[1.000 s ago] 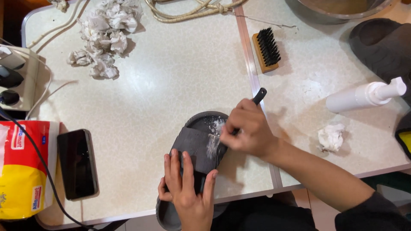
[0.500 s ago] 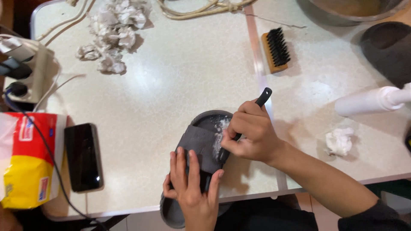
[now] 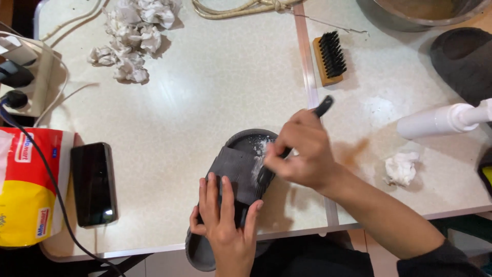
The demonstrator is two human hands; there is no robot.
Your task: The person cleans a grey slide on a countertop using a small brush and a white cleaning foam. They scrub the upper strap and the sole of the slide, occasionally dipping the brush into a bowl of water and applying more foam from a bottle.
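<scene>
At the far left edge of the frame a red, yellow and white plastic pack (image 3: 25, 190) sits on the white table (image 3: 205, 113), with a dark cable (image 3: 48, 174) trailing across it, and above that, in the upper left corner, a power strip (image 3: 31, 77) with plugs in it. Just right of the pack lies a black phone (image 3: 94, 184), face up and flat. Up at the top, left of centre, there's a heap of crumpled white tissues (image 3: 130, 36). Now to the middle, bottom of the frame: a dark grey slide sandal (image 3: 238, 169) lies at the near edge of the table, its heel end hanging off over the edge, its toe end pointing up and to the right, white foam on the footbed. The left hand (image 3: 225, 225) is pressed flat on the strap, fingers spread, pinning it down. The right hand (image 3: 302, 151) comes in from the lower right, fist closed around a black-handled brush (image 3: 323, 106), the handle's tip poking out above the knuckles, the head down in the foam; the two hands are close but not touching. Above, near the top centre, a coil of pale rope (image 3: 241, 7). Right of that, a wooden brush with black bristles (image 3: 329, 56). Further right, a metal basin (image 3: 425, 13) at the top edge, a second dark sandal (image 3: 464, 59) in the upper right, a white pump bottle (image 3: 441, 120) lying on its side, and one crumpled tissue (image 3: 402, 168) below it.
</scene>
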